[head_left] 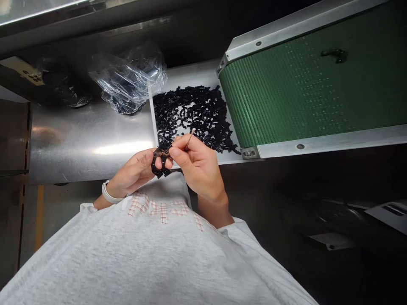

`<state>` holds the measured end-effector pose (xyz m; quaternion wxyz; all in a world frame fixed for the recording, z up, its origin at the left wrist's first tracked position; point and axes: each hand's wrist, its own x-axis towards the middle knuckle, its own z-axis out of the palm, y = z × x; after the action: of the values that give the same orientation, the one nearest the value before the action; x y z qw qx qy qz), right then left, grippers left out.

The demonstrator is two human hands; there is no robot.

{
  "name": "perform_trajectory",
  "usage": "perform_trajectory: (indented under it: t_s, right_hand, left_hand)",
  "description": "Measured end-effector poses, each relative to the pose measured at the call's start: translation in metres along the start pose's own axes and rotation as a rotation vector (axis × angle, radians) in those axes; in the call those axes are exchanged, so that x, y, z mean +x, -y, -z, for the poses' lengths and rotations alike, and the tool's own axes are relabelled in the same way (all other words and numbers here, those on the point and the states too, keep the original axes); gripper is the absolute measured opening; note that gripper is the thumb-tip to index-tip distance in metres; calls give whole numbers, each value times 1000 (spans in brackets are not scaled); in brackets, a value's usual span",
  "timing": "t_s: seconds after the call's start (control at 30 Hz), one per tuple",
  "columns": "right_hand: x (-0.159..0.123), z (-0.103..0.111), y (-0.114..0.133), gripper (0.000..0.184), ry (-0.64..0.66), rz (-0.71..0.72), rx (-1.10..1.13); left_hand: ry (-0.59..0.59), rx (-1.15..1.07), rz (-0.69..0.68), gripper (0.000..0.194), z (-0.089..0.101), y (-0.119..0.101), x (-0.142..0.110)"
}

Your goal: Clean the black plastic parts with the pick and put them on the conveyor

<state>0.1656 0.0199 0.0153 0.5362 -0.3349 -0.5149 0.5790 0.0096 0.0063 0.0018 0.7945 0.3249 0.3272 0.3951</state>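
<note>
My left hand [135,171] is closed around small black plastic parts [160,163], held in front of my shirt at the tray's near edge. Against these parts, the fingertips of my right hand [200,167] are pinched together. A thin metal tool [190,139], like a slim rod, sticks up from the right hand between thumb and fingers; its lower end is hidden. Just beyond both hands lies a white tray [187,72] with a spread of many small black pieces [203,110]. Whether the right fingertips also grip one of the held parts cannot be made out.
A green conveyor belt [280,93] with metal side rails rises on the right, its end over the tray. One dark piece [335,54] lies on it. Clear plastic bags [130,80] sit on the steel table [92,144] at left, near a dark bag [68,87].
</note>
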Motion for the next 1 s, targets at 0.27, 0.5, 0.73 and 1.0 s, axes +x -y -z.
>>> perform_trajectory:
  t_s: [0.27, 0.5, 0.73, 1.0]
  right_hand:
    - [0, 0, -3, 34, -22, 89, -67]
    - [-2, 6, -2, 30, 17, 108, -144]
    - [-9, 10, 0, 10, -48, 43, -335]
    - [-10, 7, 4, 22, 22, -23, -201]
  left_hand:
    - [8, 3, 7, 53, -2, -1, 1]
    - [72, -141, 103, 48, -3, -3, 1]
    - [38, -192, 105, 45, -3, -3, 1]
    - [26, -38, 23, 47, -4, 0, 3]
